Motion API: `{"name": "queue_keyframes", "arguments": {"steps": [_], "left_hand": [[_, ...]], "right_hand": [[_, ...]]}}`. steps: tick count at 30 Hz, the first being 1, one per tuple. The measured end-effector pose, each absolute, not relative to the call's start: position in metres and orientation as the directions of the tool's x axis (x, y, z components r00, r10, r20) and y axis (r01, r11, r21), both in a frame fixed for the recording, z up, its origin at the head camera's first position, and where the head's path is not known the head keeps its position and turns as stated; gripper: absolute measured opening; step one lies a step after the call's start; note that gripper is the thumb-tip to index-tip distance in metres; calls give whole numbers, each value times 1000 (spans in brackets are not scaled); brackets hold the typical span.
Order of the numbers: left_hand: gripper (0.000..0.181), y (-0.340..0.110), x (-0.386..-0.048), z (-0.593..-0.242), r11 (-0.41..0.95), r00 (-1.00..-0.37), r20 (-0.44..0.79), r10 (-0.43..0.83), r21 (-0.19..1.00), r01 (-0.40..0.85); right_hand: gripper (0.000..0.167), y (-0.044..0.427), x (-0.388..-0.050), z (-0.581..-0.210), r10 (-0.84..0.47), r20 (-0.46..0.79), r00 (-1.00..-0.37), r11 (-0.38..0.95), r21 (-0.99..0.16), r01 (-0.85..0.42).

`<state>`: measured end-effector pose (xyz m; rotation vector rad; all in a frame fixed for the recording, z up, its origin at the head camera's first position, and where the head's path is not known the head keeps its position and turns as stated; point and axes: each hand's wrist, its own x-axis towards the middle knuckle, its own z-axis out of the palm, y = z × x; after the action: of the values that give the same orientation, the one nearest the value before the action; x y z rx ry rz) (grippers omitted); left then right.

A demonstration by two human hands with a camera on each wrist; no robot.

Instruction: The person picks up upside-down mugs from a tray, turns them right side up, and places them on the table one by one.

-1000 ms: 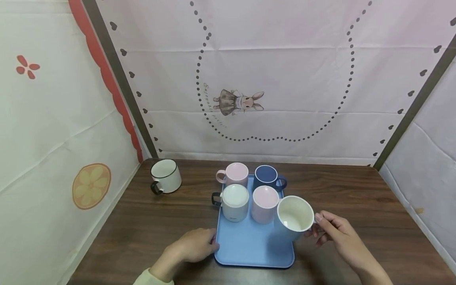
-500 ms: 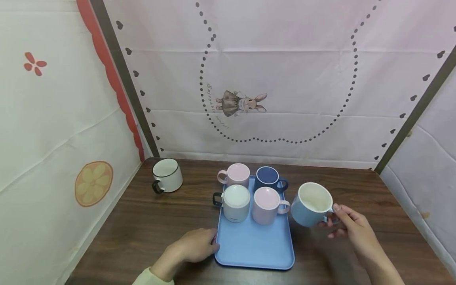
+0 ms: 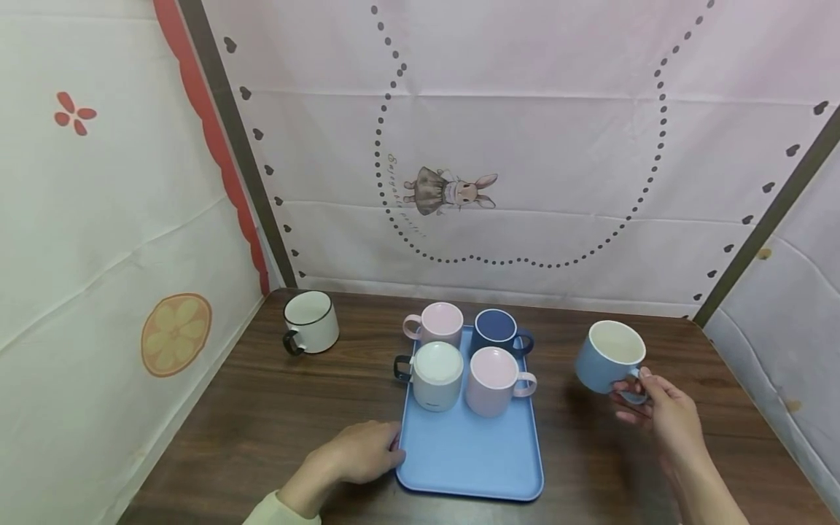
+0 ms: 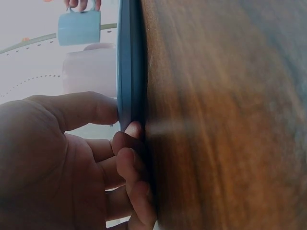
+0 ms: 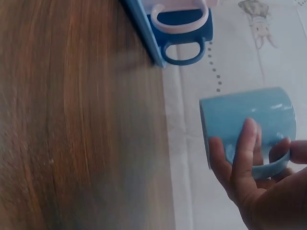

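Note:
My right hand holds a light blue mug by its handle, above the table to the right of the tray. In the right wrist view the fingers wrap the handle of this mug, and the base hangs clear of the wood. At the near left side of the blue tray, my left hand grips the rim. The left wrist view has the thumb on one side of the rim and fingertips on the other. On the tray stand a white mug, two pink mugs and a navy mug.
A white mug with a black rim stands at the back left of the wooden table. Printed cloth hangs behind the table and along both sides. The front part of the tray shows bare surface.
My right hand has carried the light blue mug from over the tray's right edge away to the right and farther back. The left hand has stayed on the tray rim.

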<state>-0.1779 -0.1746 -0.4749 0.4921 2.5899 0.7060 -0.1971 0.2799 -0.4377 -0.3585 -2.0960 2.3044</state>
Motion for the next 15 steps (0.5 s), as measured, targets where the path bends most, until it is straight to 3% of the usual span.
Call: {"name": "queue_keyframes", "arguments": {"steps": [15], "left_hand": [[20,-176,-177,-475,810,-856,-285,432,540,229]], "right_hand": [[41,287,-234,-448,311,-332,-891,-160,-942,295]]}}
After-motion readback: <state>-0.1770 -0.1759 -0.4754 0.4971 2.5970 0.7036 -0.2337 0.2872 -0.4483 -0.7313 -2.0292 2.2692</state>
